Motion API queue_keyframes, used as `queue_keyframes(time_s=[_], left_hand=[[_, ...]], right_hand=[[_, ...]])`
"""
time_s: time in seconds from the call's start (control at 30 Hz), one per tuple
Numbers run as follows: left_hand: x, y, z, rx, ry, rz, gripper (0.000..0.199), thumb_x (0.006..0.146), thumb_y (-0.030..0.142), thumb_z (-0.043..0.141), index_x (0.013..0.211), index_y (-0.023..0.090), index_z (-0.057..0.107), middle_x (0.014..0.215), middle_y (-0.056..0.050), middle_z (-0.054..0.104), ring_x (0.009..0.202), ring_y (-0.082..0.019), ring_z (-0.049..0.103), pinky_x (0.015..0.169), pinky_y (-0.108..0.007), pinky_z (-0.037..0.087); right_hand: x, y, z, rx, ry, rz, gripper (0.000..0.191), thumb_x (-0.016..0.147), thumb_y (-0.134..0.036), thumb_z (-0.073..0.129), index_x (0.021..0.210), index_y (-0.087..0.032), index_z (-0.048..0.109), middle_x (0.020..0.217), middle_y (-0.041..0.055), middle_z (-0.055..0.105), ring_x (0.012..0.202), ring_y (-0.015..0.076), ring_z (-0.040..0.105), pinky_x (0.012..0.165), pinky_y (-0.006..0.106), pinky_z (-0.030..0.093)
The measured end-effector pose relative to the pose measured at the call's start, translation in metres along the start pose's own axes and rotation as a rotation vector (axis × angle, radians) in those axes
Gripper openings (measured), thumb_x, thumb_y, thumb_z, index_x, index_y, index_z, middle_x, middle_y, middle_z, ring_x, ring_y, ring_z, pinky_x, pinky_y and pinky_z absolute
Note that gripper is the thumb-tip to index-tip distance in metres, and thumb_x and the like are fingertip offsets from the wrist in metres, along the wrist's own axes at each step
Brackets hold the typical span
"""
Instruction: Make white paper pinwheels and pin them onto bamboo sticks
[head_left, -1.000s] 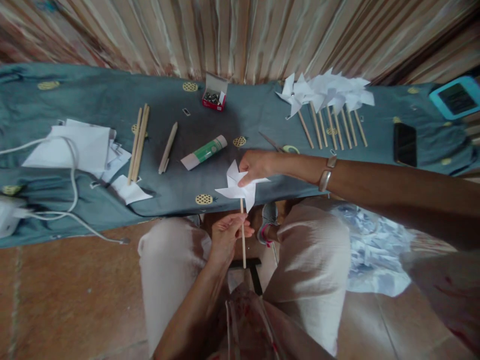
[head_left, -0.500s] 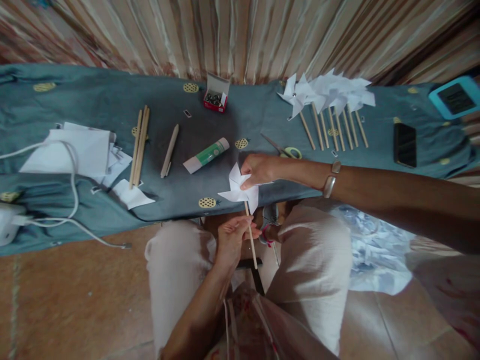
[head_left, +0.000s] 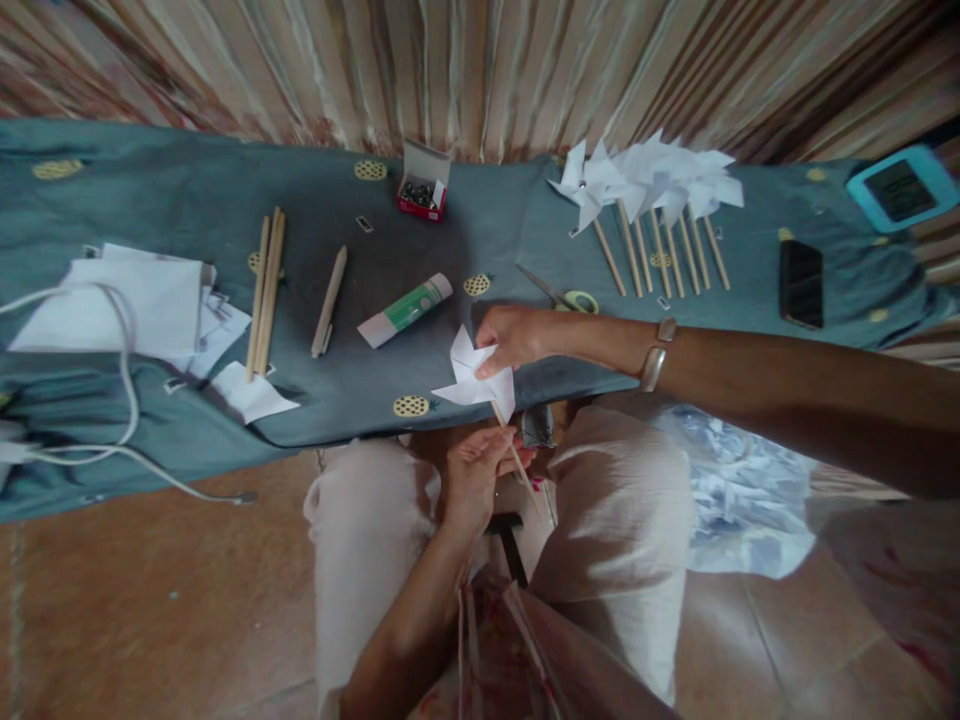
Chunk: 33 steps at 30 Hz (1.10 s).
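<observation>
A white paper pinwheel (head_left: 469, 372) is at the table's near edge, its wooden stick (head_left: 523, 468) slanting down toward my lap. My right hand (head_left: 512, 340) pinches the pinwheel near its centre, thumb on top; the fingers beneath are hidden. Below it, my left hand (head_left: 480, 460) is closed on the stick between thumb and fingers. A green and white glue stick (head_left: 406, 311) lies just beyond the paper. Scissors (head_left: 561, 293) with yellow-green handles rest past my right hand.
Several pinwheels (head_left: 652, 180) lie in a row at the back right. A small red box (head_left: 422, 195) holds metal pins. Loose sticks (head_left: 270, 290), a pen (head_left: 330, 300) and paper sheets (head_left: 127, 305) are on the left, beside a white cable (head_left: 131, 390). A phone (head_left: 801, 284) lies far right.
The stick has swung so its lower end points further right, and my left hand has shifted slightly right with it. My right hand keeps its pinch on the pinwheel. The view has shifted a little.
</observation>
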<state>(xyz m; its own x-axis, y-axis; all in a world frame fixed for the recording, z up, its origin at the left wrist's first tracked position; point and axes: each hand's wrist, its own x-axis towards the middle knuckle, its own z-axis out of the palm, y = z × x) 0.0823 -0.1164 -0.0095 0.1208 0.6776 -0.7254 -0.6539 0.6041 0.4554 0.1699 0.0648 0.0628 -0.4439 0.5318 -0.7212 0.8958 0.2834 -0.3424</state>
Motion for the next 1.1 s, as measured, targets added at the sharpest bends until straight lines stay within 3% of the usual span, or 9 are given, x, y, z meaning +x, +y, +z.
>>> queue_keyframes(time_s=[0.3, 0.57, 0.7, 0.93, 1.1], left_hand=[[-0.002, 0.001, 0.007, -0.013, 0.009, -0.004, 0.053, 0.039, 0.047, 0.096, 0.070, 0.012, 0.072, 0.061, -0.003, 0.070, 0.052, -0.017, 0.069, 0.059, -0.031, 0.058], [-0.007, 0.008, -0.007, 0.079, 0.078, 0.040, 0.045, 0.047, 0.046, 0.092, 0.071, 0.012, 0.074, 0.059, -0.002, 0.069, 0.046, -0.012, 0.063, 0.053, -0.025, 0.053], [-0.007, 0.009, -0.013, 0.115, 0.090, 0.053, 0.042, 0.051, 0.044, 0.091, 0.073, 0.012, 0.075, 0.061, -0.003, 0.070, 0.047, -0.012, 0.062, 0.052, -0.024, 0.052], [-0.010, 0.012, -0.011, 0.093, 0.086, 0.040, 0.042, 0.050, 0.043, 0.092, 0.072, 0.012, 0.075, 0.060, -0.002, 0.069, 0.046, -0.011, 0.061, 0.052, -0.023, 0.052], [-0.015, 0.012, -0.009, 0.089, 0.096, 0.039, 0.046, 0.048, 0.046, 0.093, 0.074, 0.012, 0.075, 0.061, -0.002, 0.069, 0.045, -0.010, 0.060, 0.051, -0.023, 0.051]], right_hand=[[0.000, 0.000, -0.001, 0.118, -0.034, 0.007, 0.013, 0.081, -0.023, 0.074, 0.074, -0.012, 0.072, 0.061, -0.0014, 0.062, 0.061, 0.0128, 0.060, 0.058, 0.023, 0.044], [0.002, -0.003, -0.005, 0.139, -0.058, 0.027, 0.013, 0.077, -0.020, 0.076, 0.069, -0.013, 0.071, 0.064, 0.0011, 0.066, 0.064, 0.0158, 0.064, 0.061, 0.026, 0.049], [0.004, 0.000, -0.005, 0.173, -0.089, 0.000, 0.012, 0.076, -0.021, 0.077, 0.069, -0.014, 0.071, 0.059, -0.0007, 0.063, 0.062, 0.0138, 0.063, 0.056, 0.022, 0.049], [0.000, 0.002, -0.005, 0.166, -0.055, -0.025, 0.017, 0.078, -0.021, 0.075, 0.064, -0.014, 0.067, 0.056, -0.0025, 0.059, 0.057, 0.0112, 0.058, 0.055, 0.021, 0.046], [-0.004, 0.010, -0.001, 0.383, -0.064, -0.023, 0.017, 0.074, -0.023, 0.077, 0.064, -0.015, 0.065, 0.059, -0.0046, 0.060, 0.063, 0.0116, 0.060, 0.061, 0.022, 0.050]])
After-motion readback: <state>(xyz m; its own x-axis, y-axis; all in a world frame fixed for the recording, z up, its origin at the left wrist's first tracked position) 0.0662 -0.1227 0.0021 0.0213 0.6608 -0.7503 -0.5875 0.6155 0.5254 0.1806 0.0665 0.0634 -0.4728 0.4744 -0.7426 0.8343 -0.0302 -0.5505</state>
